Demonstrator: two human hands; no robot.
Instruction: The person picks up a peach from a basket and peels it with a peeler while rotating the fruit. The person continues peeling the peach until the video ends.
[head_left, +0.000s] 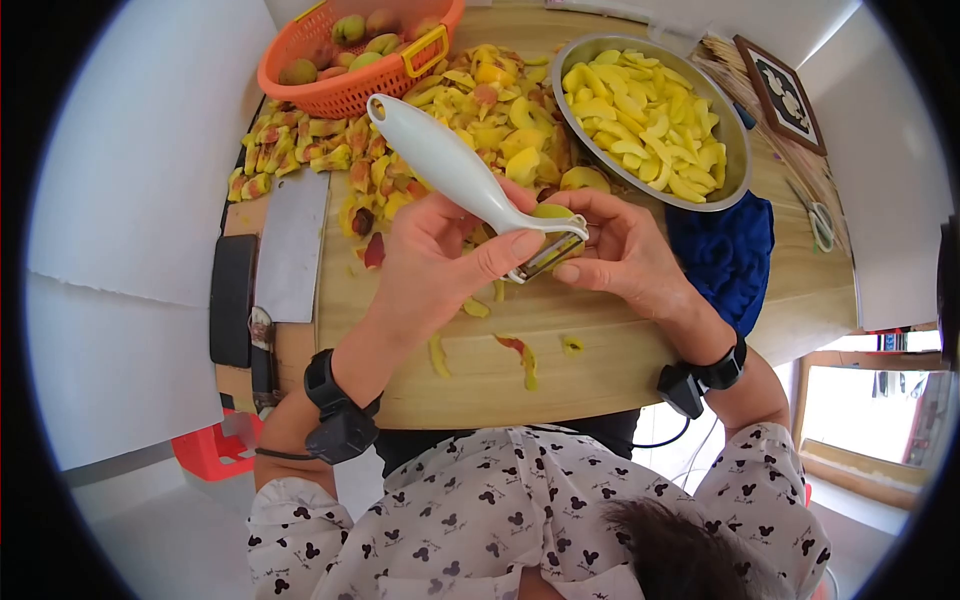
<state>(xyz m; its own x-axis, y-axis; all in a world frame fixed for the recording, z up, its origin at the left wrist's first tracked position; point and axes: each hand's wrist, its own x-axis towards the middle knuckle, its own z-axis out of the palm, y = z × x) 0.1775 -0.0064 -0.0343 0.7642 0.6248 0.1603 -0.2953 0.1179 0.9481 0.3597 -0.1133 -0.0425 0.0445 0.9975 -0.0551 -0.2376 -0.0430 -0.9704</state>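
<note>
while the left hand point(430, 262) grips the white peeler point(455, 170) and the right hand point(610, 250) cups a yellow fruit point(553, 212), peeling looks underway just below the steel bowl point(740, 140). next, likely turn the fruit against the blade.

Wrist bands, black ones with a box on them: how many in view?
2. One wrist band sits on the arm holding the white peeler, at lower left. The other wrist band is on the arm holding the fruit, at lower right. None seems hidden.

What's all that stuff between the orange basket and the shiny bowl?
In the head view, a heap of yellow and red fruit peelings lies on the wooden board between the orange basket and the metal bowl.
</note>
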